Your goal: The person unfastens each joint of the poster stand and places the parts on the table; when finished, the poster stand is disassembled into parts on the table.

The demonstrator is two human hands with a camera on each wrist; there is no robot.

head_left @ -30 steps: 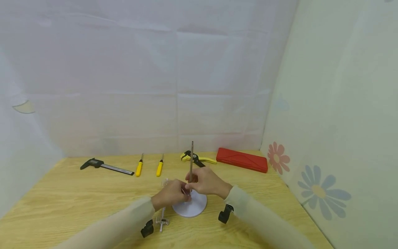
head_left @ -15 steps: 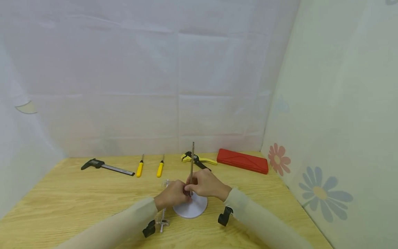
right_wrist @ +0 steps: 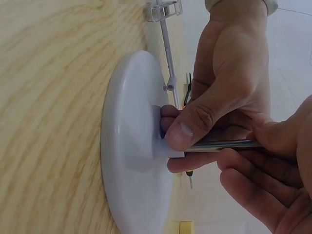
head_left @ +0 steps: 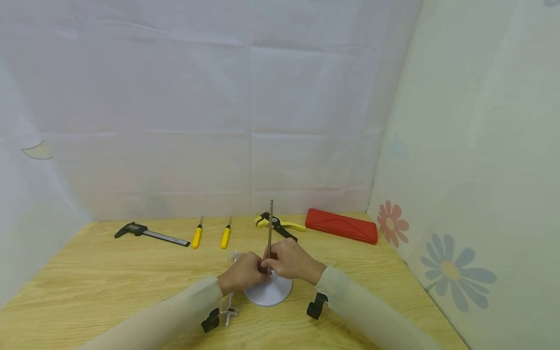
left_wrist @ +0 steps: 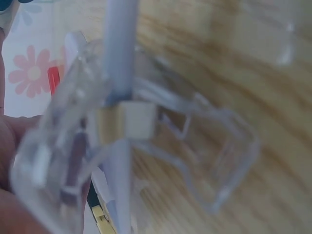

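The wooden table (head_left: 109, 282) is the biggest thing here, with white sheets (head_left: 218, 121) hung up behind it. On the right is a wall with flower pictures (head_left: 455, 272). At the back of the table lies a long red case (head_left: 341, 226). Left of it are a yellow and black tool (head_left: 275, 223), 2 yellow screwdrivers (head_left: 197, 236) and a black caliper (head_left: 148, 233).

In the middle of the table sits a round white base (head_left: 273, 294). A thin metal rod (head_left: 270, 223) stands straight up from its middle. The right hand (head_left: 290, 262) is curled round the rod low down and holds it. The left hand (head_left: 240, 274) pinches the bottom of the rod with thumb and fingers, right where it meets the base. The 2 hands touch each other.

A clear plastic clamp (head_left: 229, 311) on a thin white stick lies on the table just left of the base. It looks very big and blurry in the left wrist view (left_wrist: 146, 131). 2 small black clips (head_left: 316, 306) lie near the sleeves, 1 on each side.
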